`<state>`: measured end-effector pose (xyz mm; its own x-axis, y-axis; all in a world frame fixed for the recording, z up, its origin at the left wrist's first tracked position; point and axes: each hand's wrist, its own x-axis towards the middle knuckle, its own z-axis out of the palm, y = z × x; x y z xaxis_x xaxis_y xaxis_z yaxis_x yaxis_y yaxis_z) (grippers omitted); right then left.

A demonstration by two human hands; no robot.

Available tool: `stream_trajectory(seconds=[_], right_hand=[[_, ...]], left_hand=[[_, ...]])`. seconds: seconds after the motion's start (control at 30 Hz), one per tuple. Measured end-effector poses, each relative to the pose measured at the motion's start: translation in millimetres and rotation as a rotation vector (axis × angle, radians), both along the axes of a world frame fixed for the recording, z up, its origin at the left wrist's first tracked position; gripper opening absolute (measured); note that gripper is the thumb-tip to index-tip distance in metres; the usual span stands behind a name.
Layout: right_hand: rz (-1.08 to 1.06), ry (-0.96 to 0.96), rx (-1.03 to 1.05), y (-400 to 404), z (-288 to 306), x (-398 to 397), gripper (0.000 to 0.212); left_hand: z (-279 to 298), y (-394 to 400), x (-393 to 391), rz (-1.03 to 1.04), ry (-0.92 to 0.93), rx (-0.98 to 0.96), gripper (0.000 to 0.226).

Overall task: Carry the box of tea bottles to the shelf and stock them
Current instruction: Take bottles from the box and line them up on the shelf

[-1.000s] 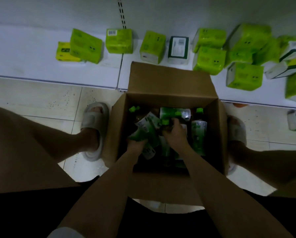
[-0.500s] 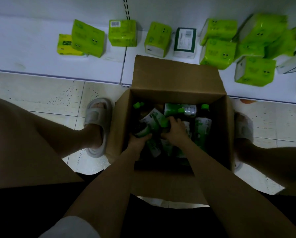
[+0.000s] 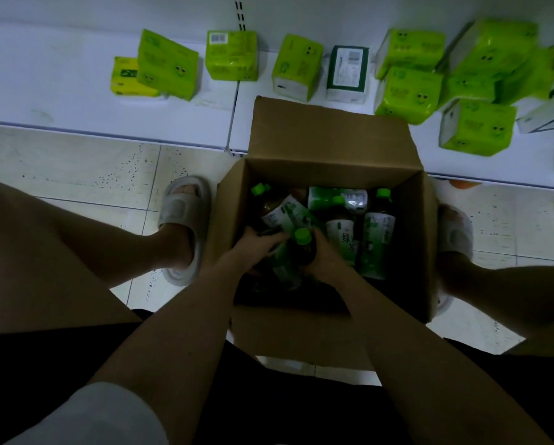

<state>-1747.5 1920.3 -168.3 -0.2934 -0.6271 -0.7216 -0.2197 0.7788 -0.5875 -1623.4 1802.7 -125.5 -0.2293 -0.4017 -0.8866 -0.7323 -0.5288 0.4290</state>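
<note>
Down inside the cardboard box (image 3: 330,146), fingers (image 3: 262,236) of the left hand (image 3: 253,248) curled around a tea bottle (image 3: 296,252) with a green cap; right hand (image 3: 325,255) wrapped on the same bottle's other side. Around them, more tea bottles (image 3: 376,242), some upright, some lying. Box on the tiled floor (image 3: 86,175), between two sandalled feet, touching the low white shelf (image 3: 60,101) with its green packs (image 3: 168,69).

You are looking down at a pale tiled floor (image 3: 76,175) – speckled, with thin joints – running under a low white shelf (image 3: 60,101). Green packs (image 3: 168,67) are sitting scattered along it, and dim light is falling.
</note>
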Motion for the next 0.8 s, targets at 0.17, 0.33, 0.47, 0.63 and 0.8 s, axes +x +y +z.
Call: stream_trajectory(seconds=[0.17,0.33,0.47,0.63,0.8], right_hand=[[-0.001,-0.033,-0.048,3,4,1,0.086],[-0.01,-0.006,-0.085,10,6,1,0.093],[-0.023,0.025,-0.132,18,9,2,0.088],[-0.093,0.043,-0.183,33,19,6,0.073],[-0.235,0.067,-0.28,36,39,6,0.064]], left_hand=[[13,-8,-7,-0.171,-0.221,0.242,0.079],[21,0,-18,-0.462,-0.344,0.341,0.088],[19,11,-24,-0.68,-0.334,0.195,0.087],[20,25,-11,-0.701,-0.259,0.086,0.068],[32,27,4,-0.625,-0.165,-0.045,0.072]])
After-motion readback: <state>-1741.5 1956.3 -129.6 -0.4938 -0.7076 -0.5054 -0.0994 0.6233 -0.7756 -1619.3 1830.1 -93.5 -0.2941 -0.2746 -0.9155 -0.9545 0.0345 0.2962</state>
